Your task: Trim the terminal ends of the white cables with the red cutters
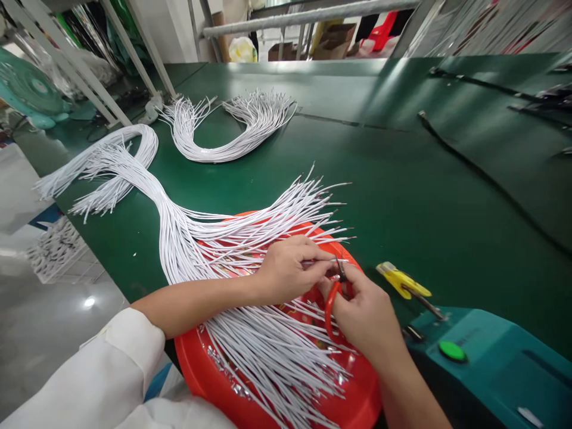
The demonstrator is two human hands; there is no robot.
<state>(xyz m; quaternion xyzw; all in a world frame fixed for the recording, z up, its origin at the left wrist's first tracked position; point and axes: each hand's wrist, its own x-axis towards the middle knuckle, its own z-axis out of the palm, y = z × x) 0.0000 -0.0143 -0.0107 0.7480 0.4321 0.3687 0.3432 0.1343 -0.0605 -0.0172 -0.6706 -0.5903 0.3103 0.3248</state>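
Observation:
My left hand pinches the end of a white cable over the red tray. Close beside it, my right hand grips a pair of scissors with red handles, the dark blades pointing up at the cable end between both hands. A thick bundle of white cables is draped across the tray, its loose ends fanned out to the right, above and below my hands. Small shiny scraps lie in the tray's lower left.
Two more white cable bundles lie curled at the back, one by the metal rack. A teal machine with a green button and a yellow-tipped arm stands at right. Black cables cross the green table.

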